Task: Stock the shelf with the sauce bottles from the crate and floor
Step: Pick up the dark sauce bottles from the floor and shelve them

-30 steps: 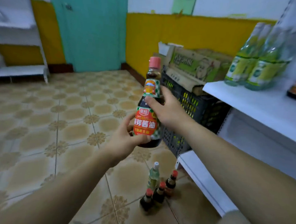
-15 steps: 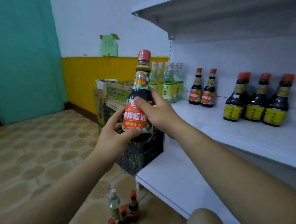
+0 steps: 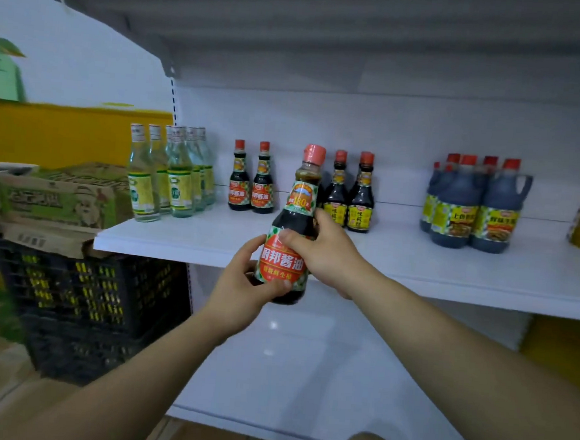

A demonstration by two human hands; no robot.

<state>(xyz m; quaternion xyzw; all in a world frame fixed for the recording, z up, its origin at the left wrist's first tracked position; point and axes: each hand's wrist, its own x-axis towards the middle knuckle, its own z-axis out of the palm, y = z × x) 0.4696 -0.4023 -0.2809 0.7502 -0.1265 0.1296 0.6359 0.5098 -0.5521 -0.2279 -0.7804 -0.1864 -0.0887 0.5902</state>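
Observation:
A dark soy sauce bottle [image 3: 295,216] with a pink cap and a red label is upright in both my hands, just in front of the white middle shelf [image 3: 399,261]. My left hand [image 3: 243,285] grips its lower body from the left, thumb across the label. My right hand [image 3: 324,253] wraps its shoulder from the right. Two small bottles with the same red label [image 3: 251,182] stand at the back of the shelf. The black crate [image 3: 79,311] sits on the floor at the left.
On the shelf stand several clear green-label bottles [image 3: 168,177], small yellow-label sauce bottles [image 3: 350,193] and large dark jugs [image 3: 471,205]. Cardboard boxes [image 3: 56,200] lie on the crate. A white lower shelf [image 3: 305,368] lies below, and an upper shelf [image 3: 295,24] hangs overhead.
My view has swung right from the floor and crate to face the shelf. Both hands kept their hold and carried the bottle toward the shelf front. The floor bottles have left the view.

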